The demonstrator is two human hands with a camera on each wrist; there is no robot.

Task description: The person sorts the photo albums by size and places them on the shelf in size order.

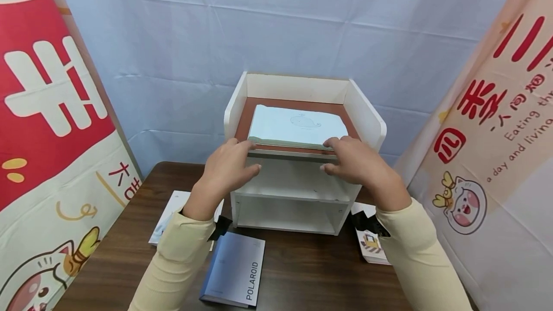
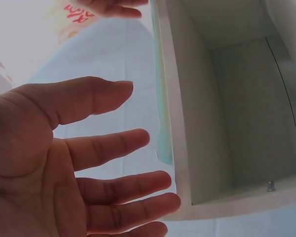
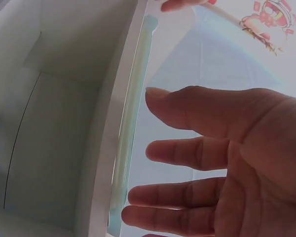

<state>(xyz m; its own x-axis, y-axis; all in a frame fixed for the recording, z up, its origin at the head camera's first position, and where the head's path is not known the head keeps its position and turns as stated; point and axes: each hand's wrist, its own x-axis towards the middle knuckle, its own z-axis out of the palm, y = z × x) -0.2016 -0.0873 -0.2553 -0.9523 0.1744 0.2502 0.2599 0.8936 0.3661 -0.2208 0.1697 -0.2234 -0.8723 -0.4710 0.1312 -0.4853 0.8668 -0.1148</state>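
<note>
A pale blue book (image 1: 298, 126) with a whale drawing lies flat on the brown top board of a white shelf unit (image 1: 298, 85). My left hand (image 1: 226, 167) is at the book's front left corner, thumb and fingers spread apart. At the front right corner, my right hand (image 1: 356, 162) mirrors it, fingers extended. In the left wrist view the left fingers (image 2: 113, 148) reach toward the shelf edge with nothing between them. The right wrist view has the right fingers (image 3: 182, 153) likewise straight beside the book's edge. Whether any fingertip touches the book, I cannot tell.
Two lower compartments of the unit face me. On the dark wooden table (image 1: 302, 272) lie a blue POLAROID book (image 1: 235, 268), a white book (image 1: 174, 205) partly under the left arm, and another book (image 1: 371, 248) by the right sleeve. Printed curtains hang at both sides.
</note>
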